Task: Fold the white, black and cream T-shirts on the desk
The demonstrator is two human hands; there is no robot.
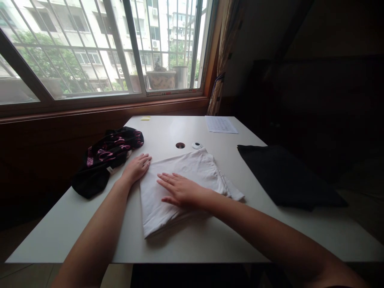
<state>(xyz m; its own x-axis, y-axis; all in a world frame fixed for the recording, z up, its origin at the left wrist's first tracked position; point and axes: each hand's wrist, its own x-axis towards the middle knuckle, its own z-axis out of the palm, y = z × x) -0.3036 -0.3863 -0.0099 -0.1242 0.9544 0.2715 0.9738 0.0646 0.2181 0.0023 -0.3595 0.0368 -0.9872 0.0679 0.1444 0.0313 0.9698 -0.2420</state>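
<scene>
A folded white garment (186, 168) lies in the middle of the white table, its gathered edge toward the right. My right hand (180, 191) rests flat on top of it with the fingers spread and pointing left. At the garment's upper left edge, my left hand (137, 168) lies with its fingers stretched out, the fingertips at the cloth's border. Neither hand grips anything. The cloth's exact kind cannot be made out from this fold.
A crumpled black garment with pink print (109, 154) lies left on the table (75, 228). A folded dark cloth (285, 176) lies right. Farther back are a round cable hole (180, 145), a round cover (197, 145), paper sheets (221, 124) and a yellow note (145, 118).
</scene>
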